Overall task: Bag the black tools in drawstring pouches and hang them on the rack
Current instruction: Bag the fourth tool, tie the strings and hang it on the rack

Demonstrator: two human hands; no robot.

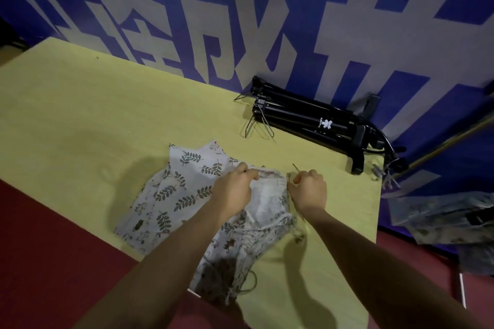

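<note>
- Stack of printed drawstring pouches (187, 195) laid flat near the front edge of the yellow table (80, 104), overlapping one another; cords trailing off the near end toward the table edge. Placement judged as a working pile, mouths turned toward the tools for loading.
- Black tools (310, 120), folded tripods by appearance, lying side by side at the far right of the table against the blue-and-white wall (267, 8). Well apart from the pouches; none bagged as seen.
- Wire hangers (258, 125) resting at the left end of the tools, touching them. Purpose not determinable.
- Rack not identified in view.
- Left hand (235, 187) curled closed, fingers pinching the upper hem of the topmost pouch (267, 195) on its left side.
- Right hand (310, 189) curled closed at the same hem's right corner, gripping fabric or cord; which of the two, cannot tell. Thin cord end (295, 167) projecting just above the knuckles.
- Grip on opposite sides judged as preparation to spread the mouth open before inserting a tool.
- Further printed fabric (449, 216) lying off the table, right.
</note>
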